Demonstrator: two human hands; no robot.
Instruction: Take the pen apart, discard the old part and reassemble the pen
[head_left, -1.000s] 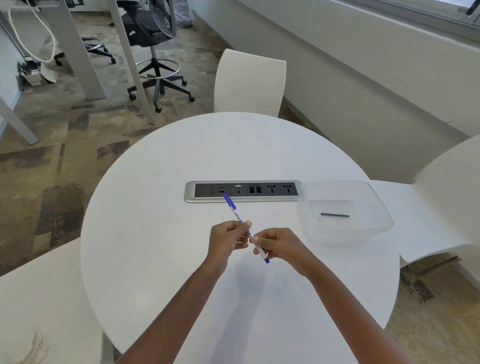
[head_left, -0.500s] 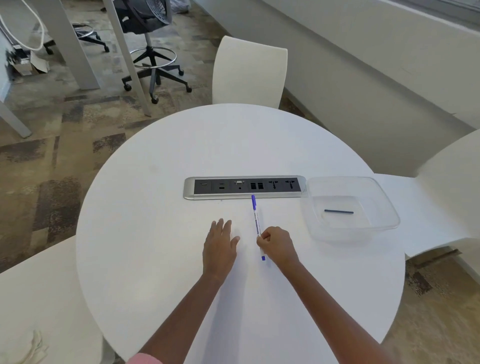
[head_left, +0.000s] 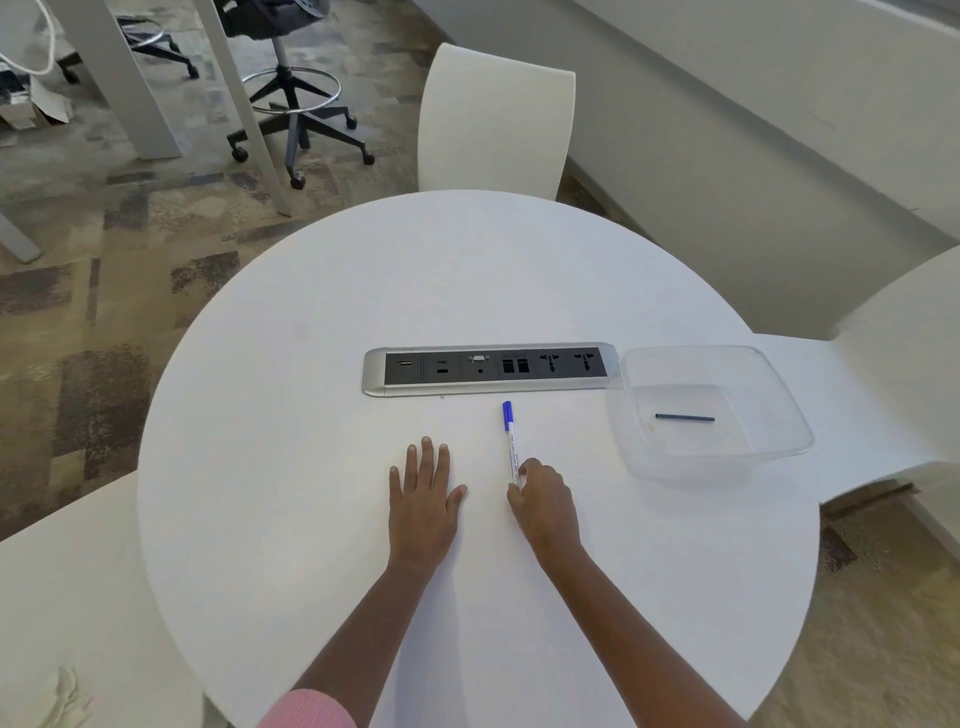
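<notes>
The pen is laid on the table, its lower end pinched by the right hand; the left hand is pressed flat, fingers spread. If released carelessly, rolling is risked.

My left hand lies flat, palm down, fingers stretched forward and slightly spread, thumb out to the right. My right hand sits just beside it, fingers curled under, fingertips pinched at its far left edge. Both forearms reach forward, bare, with a pink sleeve at my left elbow.
</notes>
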